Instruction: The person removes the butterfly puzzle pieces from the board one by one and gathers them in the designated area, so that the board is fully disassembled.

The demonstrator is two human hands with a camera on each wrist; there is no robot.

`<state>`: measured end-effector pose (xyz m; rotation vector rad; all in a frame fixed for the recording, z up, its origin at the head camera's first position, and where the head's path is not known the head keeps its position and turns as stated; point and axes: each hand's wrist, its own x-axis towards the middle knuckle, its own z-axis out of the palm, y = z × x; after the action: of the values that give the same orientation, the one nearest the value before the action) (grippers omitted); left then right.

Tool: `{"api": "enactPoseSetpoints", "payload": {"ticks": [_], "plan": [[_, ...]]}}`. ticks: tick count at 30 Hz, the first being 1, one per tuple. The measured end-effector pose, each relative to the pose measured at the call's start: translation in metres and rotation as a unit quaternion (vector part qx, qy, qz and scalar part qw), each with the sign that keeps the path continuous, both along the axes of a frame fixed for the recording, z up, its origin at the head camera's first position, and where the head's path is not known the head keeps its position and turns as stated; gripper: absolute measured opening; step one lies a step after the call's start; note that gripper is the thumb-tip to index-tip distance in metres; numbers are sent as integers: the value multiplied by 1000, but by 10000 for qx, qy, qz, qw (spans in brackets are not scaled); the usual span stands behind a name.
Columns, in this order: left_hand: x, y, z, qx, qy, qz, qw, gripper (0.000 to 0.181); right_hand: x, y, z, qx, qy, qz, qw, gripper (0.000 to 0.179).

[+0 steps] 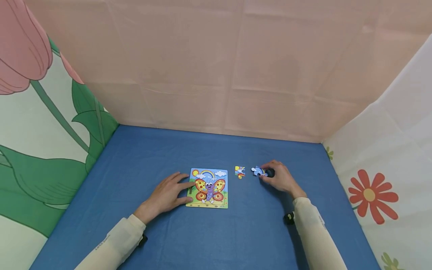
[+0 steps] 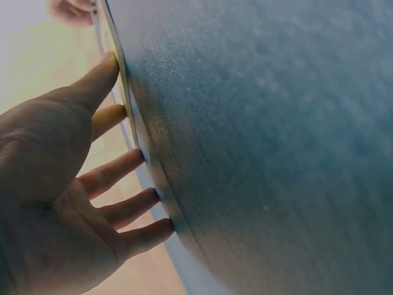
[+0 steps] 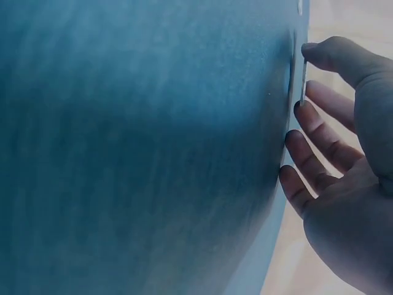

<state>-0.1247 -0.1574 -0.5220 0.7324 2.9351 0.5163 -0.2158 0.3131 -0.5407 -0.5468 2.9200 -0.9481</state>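
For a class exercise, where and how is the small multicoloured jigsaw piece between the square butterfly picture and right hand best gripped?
Probably pinch the piece by its left and right edges, from above: it lies flat on the blue tabletop with space either side.

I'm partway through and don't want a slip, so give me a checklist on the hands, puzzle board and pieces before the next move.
1. Left hand at the butterfly puzzle board: ok, its spread fingers touch the left side.
2. Board lying flat on the blue table: ok.
3. Right hand on the blue puzzle piece: ok, pinched between thumb and finger.
4. Blue piece over the board: not ok, it is off to the right.
5. Small loose puzzle piece clear of both hands: ok, it lies between board and right hand.
6. Where the blue piece fits: cannot tell.
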Motion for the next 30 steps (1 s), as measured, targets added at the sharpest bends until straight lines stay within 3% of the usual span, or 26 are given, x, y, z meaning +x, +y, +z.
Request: {"api": "enactPoseSetpoints", "payload": {"ticks": [12, 20, 30], "plan": [[-1, 1, -1, 35, -26, -1, 10000, 56, 1, -2, 0, 360, -147, -73, 9992, 36], [-3, 1, -2, 62, -44, -61, 10000, 55, 3, -3, 3, 325, -222, -136, 9991, 41], [-11, -4, 0, 376, -401, -336, 9979, 51, 14, -17, 14, 207, 345, -61, 9992, 43]]}}
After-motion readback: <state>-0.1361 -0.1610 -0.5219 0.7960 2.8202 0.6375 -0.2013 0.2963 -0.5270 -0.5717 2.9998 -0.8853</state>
